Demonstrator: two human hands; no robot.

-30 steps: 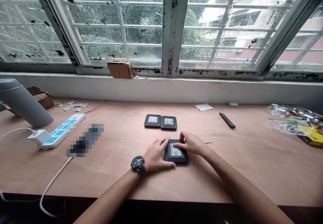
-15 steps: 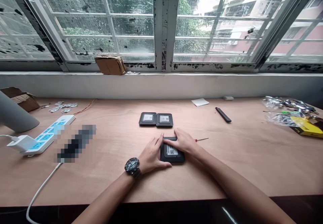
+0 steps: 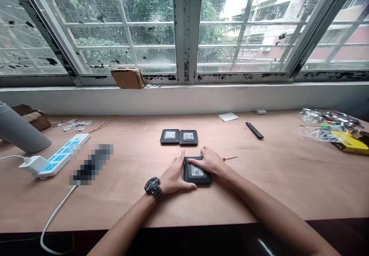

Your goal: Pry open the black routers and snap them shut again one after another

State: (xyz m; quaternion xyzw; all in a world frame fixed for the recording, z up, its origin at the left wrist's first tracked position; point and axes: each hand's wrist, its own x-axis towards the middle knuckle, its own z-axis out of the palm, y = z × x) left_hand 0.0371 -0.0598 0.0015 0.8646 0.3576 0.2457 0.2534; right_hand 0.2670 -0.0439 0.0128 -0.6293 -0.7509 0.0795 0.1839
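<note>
A black, square, flat case [image 3: 197, 171] with a white printed label lies on the table in front of me. My left hand [image 3: 173, 175] cups its left side, fingers along the left edge and thumb at the near left corner. Over the far right corner lies my right hand [image 3: 212, 161], its thumb on top of the case and its other fingers bent round the far and right side. Just beyond, a left case [image 3: 170, 137] and a right case [image 3: 188, 137] of the same kind sit side by side, labels up. A thin red-handled screwdriver [image 3: 230, 158] lies right of my right hand.
Leftward on the wooden table [image 3: 273, 179] are a white power strip [image 3: 63, 154] with a plugged-in charger, a pixelated dark object [image 3: 92, 165] and a grey cylinder [image 3: 24, 131]. Farther right lie a black stick-shaped object [image 3: 254, 130], plastic bags [image 3: 324, 135] and a yellow box [image 3: 351, 142].
The view has shifted slightly. My left index finger is more upright and stands a little apart from my right hand; both hands stay at the case.
</note>
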